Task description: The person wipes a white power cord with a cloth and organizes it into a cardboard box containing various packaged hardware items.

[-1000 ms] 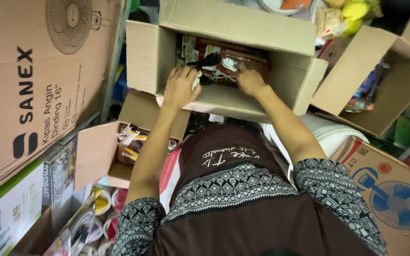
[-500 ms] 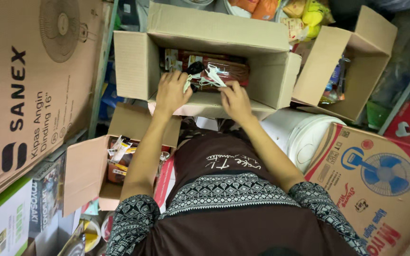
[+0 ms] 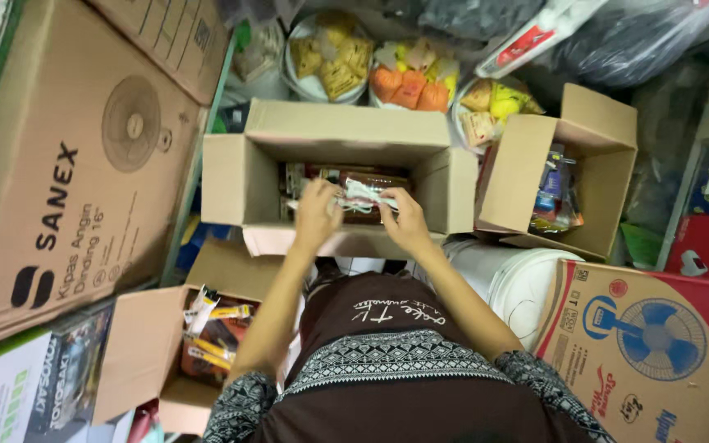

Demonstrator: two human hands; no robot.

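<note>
An open cardboard box stands in front of me, filled with dark red packets and other small goods. Both my hands reach into it. My left hand and my right hand together grip a small clear packet with white contents, held just above the box's near edge. My patterned sleeves and brown garment fill the bottom of the view.
A large fan carton leans at the left. A smaller open box of packets lies at lower left, another open box at right. A white bucket and a second fan carton sit lower right. Bowls of snacks behind.
The view has pulled back and tilted up, showing bowls behind the box. My hands have drawn closer together and lifted the clear packet toward the box's near edge.
</note>
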